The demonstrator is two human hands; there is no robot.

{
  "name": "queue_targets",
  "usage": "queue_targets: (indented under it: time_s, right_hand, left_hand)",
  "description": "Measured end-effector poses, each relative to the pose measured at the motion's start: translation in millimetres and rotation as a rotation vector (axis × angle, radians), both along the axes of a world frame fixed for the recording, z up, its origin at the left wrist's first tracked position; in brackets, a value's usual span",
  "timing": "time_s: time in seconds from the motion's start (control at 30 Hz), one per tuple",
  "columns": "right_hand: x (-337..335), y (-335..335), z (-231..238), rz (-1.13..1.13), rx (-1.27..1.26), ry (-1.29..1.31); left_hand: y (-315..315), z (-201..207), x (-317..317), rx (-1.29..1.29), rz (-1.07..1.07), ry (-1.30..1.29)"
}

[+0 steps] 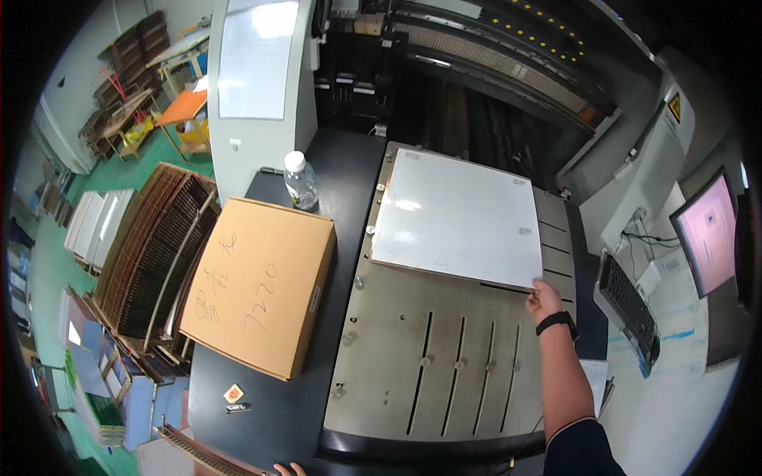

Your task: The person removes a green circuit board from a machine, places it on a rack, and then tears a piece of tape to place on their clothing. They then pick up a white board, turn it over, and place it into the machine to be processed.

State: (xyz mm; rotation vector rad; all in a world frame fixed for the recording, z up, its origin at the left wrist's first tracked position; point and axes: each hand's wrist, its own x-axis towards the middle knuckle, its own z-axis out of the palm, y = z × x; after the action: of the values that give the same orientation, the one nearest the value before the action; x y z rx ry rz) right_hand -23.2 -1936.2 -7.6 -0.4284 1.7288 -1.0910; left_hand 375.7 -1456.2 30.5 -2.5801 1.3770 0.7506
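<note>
A large white rectangular panel (460, 218) lies over the far part of a metal plate (381, 397) that has long slots and small round knobs. My right hand (544, 298) is closed on the panel's near right corner, and a black band circles that wrist. Only a few fingertips of my left hand (290, 470) show at the lower edge of the picture, by the front of the dark table (262, 432). They look apart and hold nothing that I can see; the rest of that hand is out of view.
A brown cardboard box (258, 278) with handwriting and a clear bottle (300, 182) with a white cap stand on the table's left. Dark machinery (476, 71) rises behind the plate. A keyboard (627, 305) and monitor (706, 234) are at right. A brown slotted rack (151, 262) stands left.
</note>
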Motion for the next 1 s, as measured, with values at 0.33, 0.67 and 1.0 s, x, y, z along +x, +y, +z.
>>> queue_targets:
  time_s: [0.33, 0.67, 1.0]
  right_hand:
    - [13, 144, 113, 0.125, -0.544, -0.676]
    - [-70, 408, 174, 0.069, -0.813, -0.728]
    - [-75, 544, 129, 0.247, -0.774, -0.853]
  left_hand:
    - [41, -35, 5, -0.084, -0.030, -0.052]
    - [-17, 62, -32, -0.756, 0.572, 1.677]
    - [160, 172, -92, -1.176, 0.481, 1.459]
